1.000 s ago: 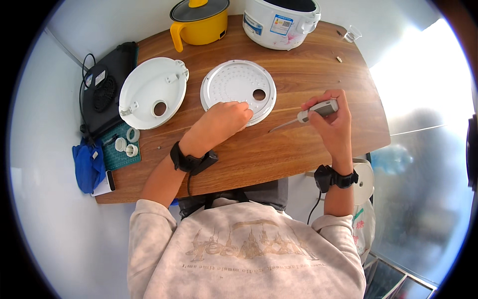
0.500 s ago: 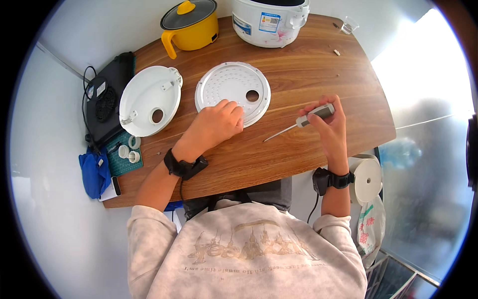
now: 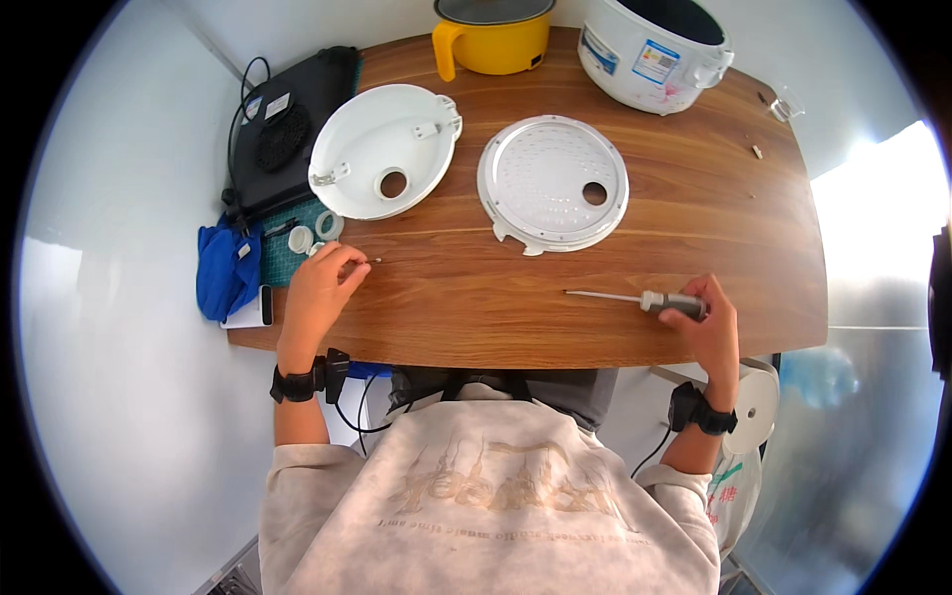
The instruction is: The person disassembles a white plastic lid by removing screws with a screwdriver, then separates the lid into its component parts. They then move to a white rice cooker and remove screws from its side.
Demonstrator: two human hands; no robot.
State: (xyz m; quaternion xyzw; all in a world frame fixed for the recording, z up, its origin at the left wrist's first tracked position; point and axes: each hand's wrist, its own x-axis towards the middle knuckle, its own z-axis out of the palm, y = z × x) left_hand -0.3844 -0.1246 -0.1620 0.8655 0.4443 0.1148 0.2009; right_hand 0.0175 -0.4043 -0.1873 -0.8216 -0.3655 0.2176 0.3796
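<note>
My right hand [image 3: 712, 322] grips a screwdriver [image 3: 676, 303] by its grey handle, with the thin shaft pointing left, low over the table. My left hand [image 3: 319, 293] is at the table's left side, its thumb and fingers drawn together. What they hold, if anything, is too small to make out. Just off those fingertips lies a tiny screw-like piece [image 3: 378, 260]. Beyond my hands lies a round white perforated disc [image 3: 550, 174] with one hole. Left of it sits a white oval lid shell [image 3: 382, 129], its hollow side up, also with a round hole.
A yellow pot [image 3: 496, 45] and a white rice cooker body [image 3: 645, 64] stand at the back. On the left are a black device [image 3: 312, 114], a green mat [image 3: 283, 263] with white rings, and a blue cloth [image 3: 228, 273]. A clear cup [image 3: 786, 104] is far right.
My left hand has left the white disc and moved left to the mat's edge. The screwdriver, still in my right hand, now lies more level. The whole view has shifted.
</note>
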